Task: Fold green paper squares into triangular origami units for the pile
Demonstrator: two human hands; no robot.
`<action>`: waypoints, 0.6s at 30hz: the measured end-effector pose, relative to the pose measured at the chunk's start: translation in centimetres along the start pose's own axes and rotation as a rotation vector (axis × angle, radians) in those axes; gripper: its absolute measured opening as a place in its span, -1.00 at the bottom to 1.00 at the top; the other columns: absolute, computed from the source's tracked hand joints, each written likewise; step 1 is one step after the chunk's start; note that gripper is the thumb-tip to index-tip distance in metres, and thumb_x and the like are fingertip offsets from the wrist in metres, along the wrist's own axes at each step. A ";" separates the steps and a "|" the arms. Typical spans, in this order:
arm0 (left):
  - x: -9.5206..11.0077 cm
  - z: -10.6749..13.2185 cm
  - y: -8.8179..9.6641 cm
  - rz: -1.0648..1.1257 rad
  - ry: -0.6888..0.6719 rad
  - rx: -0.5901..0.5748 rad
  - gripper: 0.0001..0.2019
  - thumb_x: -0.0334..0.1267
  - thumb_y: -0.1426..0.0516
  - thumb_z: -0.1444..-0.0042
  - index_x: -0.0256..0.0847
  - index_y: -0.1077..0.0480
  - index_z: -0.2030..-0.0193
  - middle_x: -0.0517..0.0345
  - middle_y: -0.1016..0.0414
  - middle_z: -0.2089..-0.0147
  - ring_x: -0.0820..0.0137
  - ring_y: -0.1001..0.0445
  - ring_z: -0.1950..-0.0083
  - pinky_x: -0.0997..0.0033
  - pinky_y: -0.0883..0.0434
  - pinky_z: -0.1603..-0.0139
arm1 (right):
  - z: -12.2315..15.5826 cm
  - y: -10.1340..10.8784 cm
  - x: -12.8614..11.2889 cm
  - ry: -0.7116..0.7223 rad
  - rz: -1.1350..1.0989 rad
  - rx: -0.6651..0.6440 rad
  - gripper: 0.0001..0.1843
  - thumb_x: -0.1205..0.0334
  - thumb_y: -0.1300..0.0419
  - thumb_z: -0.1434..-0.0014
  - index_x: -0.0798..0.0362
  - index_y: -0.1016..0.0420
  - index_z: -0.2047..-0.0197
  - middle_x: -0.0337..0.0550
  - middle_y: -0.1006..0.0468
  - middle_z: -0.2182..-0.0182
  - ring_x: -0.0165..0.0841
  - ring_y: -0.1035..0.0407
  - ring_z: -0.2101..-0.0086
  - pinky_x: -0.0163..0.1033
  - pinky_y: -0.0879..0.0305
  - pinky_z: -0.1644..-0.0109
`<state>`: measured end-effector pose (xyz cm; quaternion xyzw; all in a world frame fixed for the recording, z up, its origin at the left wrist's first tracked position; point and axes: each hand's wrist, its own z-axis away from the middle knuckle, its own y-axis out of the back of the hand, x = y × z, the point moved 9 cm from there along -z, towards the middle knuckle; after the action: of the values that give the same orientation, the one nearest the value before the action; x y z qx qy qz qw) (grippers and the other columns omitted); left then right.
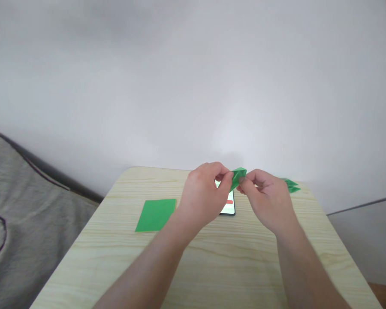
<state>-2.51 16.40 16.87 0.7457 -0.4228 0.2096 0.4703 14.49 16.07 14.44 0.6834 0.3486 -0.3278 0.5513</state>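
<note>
A small piece of folded green paper [238, 177] is held up over the far part of the table, pinched from both sides. My left hand [207, 189] grips its left edge between thumb and fingers. On the opposite side, my right hand [267, 195] pinches it with thumb and forefinger. Partly covered by my left hand, a phone [228, 208] with a lit screen lies beneath the paper. Another folded green paper piece [292, 185] with pointed ends rests behind my right hand, partly hidden by it.
On the left of the light wooden table [231, 266] lies a square of green paper [156, 215]. A pale wall [193, 86] rises directly behind the table. Grey fabric with dark piping [35, 223] stands along the left side.
</note>
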 end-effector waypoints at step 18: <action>1.6 0.5 -0.8 0.049 -0.110 -0.106 -0.80 -0.32 -0.09 -0.35 -0.13 -0.55 0.06 0.16 -0.67 0.15 0.38 -0.58 0.16 0.42 -0.48 0.19 | 0.1 -0.5 -0.5 0.008 -0.264 -0.042 -0.72 0.02 -0.23 -0.30 0.02 -0.52 0.36 -0.22 -0.60 0.44 -0.33 -0.48 0.37 -0.23 -0.41 0.26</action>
<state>-0.95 15.45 17.38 0.7195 -0.4767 0.1572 0.4799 13.80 16.02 14.57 0.6213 0.4445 -0.3873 0.5162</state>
